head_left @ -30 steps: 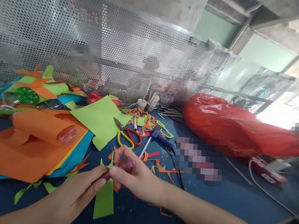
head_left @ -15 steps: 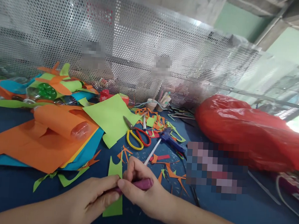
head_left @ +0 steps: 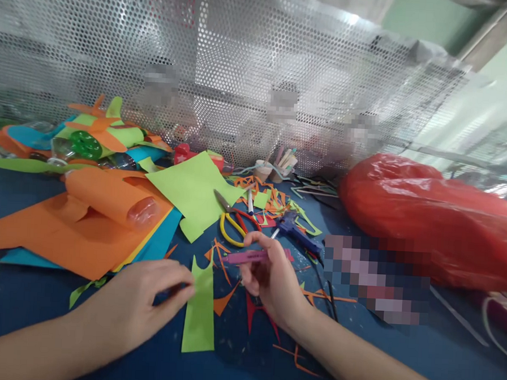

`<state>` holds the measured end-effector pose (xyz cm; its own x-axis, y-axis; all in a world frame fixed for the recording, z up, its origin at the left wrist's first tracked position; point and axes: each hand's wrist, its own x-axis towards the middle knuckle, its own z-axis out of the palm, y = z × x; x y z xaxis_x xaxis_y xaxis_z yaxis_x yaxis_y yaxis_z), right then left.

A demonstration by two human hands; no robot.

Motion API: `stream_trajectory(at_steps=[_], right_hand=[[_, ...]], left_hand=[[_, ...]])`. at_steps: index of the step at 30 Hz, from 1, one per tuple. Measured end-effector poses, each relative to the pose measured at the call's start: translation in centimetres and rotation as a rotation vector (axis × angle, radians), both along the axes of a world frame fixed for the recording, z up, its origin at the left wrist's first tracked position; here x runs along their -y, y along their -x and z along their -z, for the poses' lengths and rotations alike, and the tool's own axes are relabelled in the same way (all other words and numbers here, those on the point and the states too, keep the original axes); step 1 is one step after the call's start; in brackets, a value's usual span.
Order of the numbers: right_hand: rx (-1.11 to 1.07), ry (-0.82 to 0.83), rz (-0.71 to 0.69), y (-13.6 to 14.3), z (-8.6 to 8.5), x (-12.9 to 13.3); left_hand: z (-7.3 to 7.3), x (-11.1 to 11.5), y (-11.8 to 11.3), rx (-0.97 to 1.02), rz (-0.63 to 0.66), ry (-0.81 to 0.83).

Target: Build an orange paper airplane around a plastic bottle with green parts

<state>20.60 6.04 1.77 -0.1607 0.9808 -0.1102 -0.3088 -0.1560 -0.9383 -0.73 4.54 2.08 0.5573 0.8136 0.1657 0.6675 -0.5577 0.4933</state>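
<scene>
My right hand (head_left: 270, 276) grips a purple marker (head_left: 250, 257), held level above the table. My left hand (head_left: 150, 298) is open, thumb and fingers curved with a gap between them, and nothing shows in it. Its fingertips are at the left edge of a light green paper strip (head_left: 200, 309), which has a curved notch cut in its top end; whether they touch it I cannot tell. Beyond the right hand lie scissors (head_left: 233, 230) with one yellow and one red handle, partly covered by the fingers, and a blue glue gun (head_left: 298, 231).
Orange and blue sheets (head_left: 84, 249) and an orange paper-wrapped bottle (head_left: 108, 196) lie left. A green sheet (head_left: 194, 190) and paper scraps (head_left: 274, 197) are farther back. A red plastic bag (head_left: 426, 222) sits right, before a perforated metal screen (head_left: 243, 59). People are visible behind the screen.
My hands have come apart; both were on the marker over the strip. The right hand has carried the marker up and right; the left has drawn back left, uncovering the green strip.
</scene>
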Motion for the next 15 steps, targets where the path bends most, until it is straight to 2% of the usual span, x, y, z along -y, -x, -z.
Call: stream_trajectory(at_steps=[3,6,9,12,15], right_hand=[[0.071,-0.007,-0.093,0.5,0.3,-0.2],[0.229,-0.146,-0.116,1.1,0.5,0.3],[0.355,-0.198,-0.099,1.4,0.7,0.8],[0.465,-0.246,-0.070,1.5,1.0,0.9],[0.471,-0.289,-0.023,1.5,1.2,0.6]], left_hand=[[0.5,1.3,0.0,-0.082,0.177,-0.166],[1.6,2.7,-0.7,-0.205,0.177,-0.278],[2.3,3.4,-1.4,-0.286,0.193,-0.334],[2.3,3.6,-1.8,-0.337,0.175,-0.387],[2.2,3.8,-1.9,-0.344,0.156,-0.444]])
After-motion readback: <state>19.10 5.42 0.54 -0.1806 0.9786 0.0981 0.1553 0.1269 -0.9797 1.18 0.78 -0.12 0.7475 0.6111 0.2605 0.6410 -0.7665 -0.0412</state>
